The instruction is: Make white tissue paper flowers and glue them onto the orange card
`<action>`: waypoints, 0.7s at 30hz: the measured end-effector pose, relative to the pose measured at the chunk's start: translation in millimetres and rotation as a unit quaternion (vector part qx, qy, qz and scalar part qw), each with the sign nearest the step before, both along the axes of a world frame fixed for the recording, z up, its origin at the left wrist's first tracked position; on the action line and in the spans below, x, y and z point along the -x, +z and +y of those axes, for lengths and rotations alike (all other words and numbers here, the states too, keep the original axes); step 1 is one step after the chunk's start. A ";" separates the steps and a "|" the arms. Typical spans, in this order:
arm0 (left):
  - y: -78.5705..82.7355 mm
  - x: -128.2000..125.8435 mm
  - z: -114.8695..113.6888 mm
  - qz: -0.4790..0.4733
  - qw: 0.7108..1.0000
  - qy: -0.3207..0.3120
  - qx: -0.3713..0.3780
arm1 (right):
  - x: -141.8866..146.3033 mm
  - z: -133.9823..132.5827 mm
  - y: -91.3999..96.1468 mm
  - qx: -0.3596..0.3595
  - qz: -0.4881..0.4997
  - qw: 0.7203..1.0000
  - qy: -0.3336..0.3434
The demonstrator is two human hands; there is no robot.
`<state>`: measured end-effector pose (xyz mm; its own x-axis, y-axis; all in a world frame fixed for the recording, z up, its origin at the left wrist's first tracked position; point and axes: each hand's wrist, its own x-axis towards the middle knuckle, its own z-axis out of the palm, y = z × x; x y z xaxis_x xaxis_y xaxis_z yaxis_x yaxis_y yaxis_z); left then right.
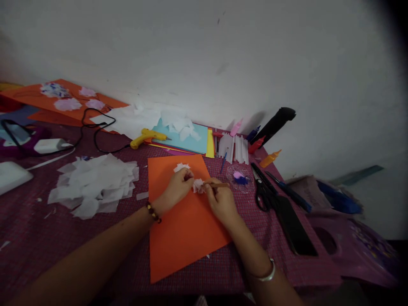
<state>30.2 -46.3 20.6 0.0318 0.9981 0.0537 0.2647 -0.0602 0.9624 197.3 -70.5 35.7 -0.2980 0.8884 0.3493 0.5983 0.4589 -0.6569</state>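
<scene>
An orange sheet of paper lies in front of me. On it are a small crumpled white tissue flower and, between my hands, a second crumpled piece of white tissue paper. My left hand rests over the sheet with thumb and fingers pinched at the left side of that piece. Whatever is in its fingertips is too small to make out. From the right, my right hand grips a thin brown stick, whose tip is at the tissue.
On the left lies a pile of white tissue squares. Behind are a yellow glue gun with its cord and coloured sheets. To the right are a plastic paint dish, scissors, a black phone and an orange paint bottle.
</scene>
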 end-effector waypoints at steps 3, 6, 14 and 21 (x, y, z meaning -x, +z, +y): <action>-1.1 3.5 1.4 -0.020 1.000 -0.003 0.004 | -5.8 1.9 -2.3 0.013 0.120 0.992 -0.048; 0.6 5.0 0.4 -0.040 0.999 -0.005 0.006 | -11.1 5.2 -5.7 0.051 0.251 0.962 -0.092; 26.4 32.4 -62.0 0.277 0.915 -0.250 -0.151 | -13.4 8.3 -13.4 0.244 0.459 0.851 -0.076; 50.7 138.3 -99.6 0.477 0.843 -0.153 -0.195 | -14.4 8.2 -19.8 0.358 0.483 0.798 -0.041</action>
<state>-108.2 -145.9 71.3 0.4988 0.8475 0.1816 0.8218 -0.5290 0.2115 211.8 -62.3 15.9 -0.1272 0.9660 -0.2250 -0.3373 -0.2554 -0.9061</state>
